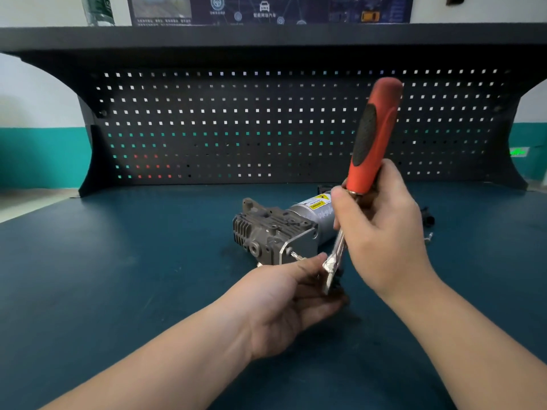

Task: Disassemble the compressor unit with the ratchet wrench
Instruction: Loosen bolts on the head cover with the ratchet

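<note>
Compressor (281, 229) lying on desk (118, 261), bolted end facing person for access. Right hand (381, 232) gripping wrench (370, 143) at shank, handle up (likely for swing room). Left hand (293, 294) cupping wrench head, fingers curling, steadying it on bolt (294, 255).

A dark blue tabletop (118, 261) meets a black pegboard (207, 125) under a shelf (266, 35), with white-and-teal walls (38, 137) behind.

Right hand (381, 232) grips ratchet wrench (362, 173) shank just below red handle, handle tilted up. Left hand (291, 300) holds wrench head against bolt on compressor unit (275, 229). Compressor on blue counter (118, 261).
</note>
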`<state>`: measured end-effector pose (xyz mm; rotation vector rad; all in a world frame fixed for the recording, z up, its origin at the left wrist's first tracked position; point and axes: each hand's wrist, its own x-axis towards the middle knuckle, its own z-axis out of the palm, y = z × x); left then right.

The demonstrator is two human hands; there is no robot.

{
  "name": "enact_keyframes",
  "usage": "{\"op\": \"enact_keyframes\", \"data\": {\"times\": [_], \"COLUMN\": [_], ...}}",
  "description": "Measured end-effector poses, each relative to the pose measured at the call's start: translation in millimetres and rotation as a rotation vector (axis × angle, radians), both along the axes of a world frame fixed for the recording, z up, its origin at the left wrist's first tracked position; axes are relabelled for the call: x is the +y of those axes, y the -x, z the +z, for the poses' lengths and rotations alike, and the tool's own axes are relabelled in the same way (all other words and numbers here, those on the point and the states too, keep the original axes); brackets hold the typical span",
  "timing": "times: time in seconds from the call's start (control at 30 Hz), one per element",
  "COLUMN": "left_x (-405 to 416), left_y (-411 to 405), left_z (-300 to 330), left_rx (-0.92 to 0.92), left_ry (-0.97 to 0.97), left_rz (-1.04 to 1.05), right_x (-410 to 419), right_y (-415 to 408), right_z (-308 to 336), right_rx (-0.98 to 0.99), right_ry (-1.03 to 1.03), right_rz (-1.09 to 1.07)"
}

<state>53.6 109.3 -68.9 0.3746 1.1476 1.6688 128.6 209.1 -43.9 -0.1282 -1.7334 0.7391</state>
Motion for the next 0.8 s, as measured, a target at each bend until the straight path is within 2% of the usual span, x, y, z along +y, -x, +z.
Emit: {"op": "enact_keyframes", "data": {"times": [0.03, 0.1, 0.2, 0.27, 0.33, 0.47, 0.6, 0.7, 0.8], "left_x": [0.0, 0.9, 1.5, 2.4, 2.3, 0.1, -0.8, -0.6, 0.6], "left_y": [0.3, 0.6, 0.4, 1.2, 1.2, -2.4, -3.3, -2.9, -2.1], "left_z": [0.5, 1.4, 1.8, 2.2, 2.1, 4.4, 3.4, 2.8, 2.4], "left_rx": [-0.015, -0.045, -0.075, -0.071, -0.073, -0.049, -0.049, -0.067, -0.072], "left_ry": [0.000, -0.001, -0.004, -0.003, 0.005, -0.005, -0.018, -0.031, -0.024], "left_rz": [0.002, 0.008, 0.003, -0.009, -0.016, -0.013, 0.005, -0.001, -0.007], "right_x": [-1.6, 4.7, 27.4, 35.2, 36.9, 26.0, 8.6, 4.3, 13.7], "right_y": [0.9, 5.2, 11.6, 12.6, 11.4, 7.8, 2.1, 1.6, 6.6], "right_z": [-0.9, 0.1, -2.3, -5.8, -6.7, 1.1, 2.4, 2.4, 1.2], "right_rx": [0.004, -0.024, -0.305, -0.443, -0.392, -0.128, -0.022, 0.020, 0.010], "right_ry": [-0.005, 0.169, 0.720, 0.928, 0.857, 0.416, 0.092, 0.020, 0.213], "right_rz": [-0.028, -0.145, -0.169, -0.089, -0.089, -0.103, -0.065, -0.051, -0.202]}}
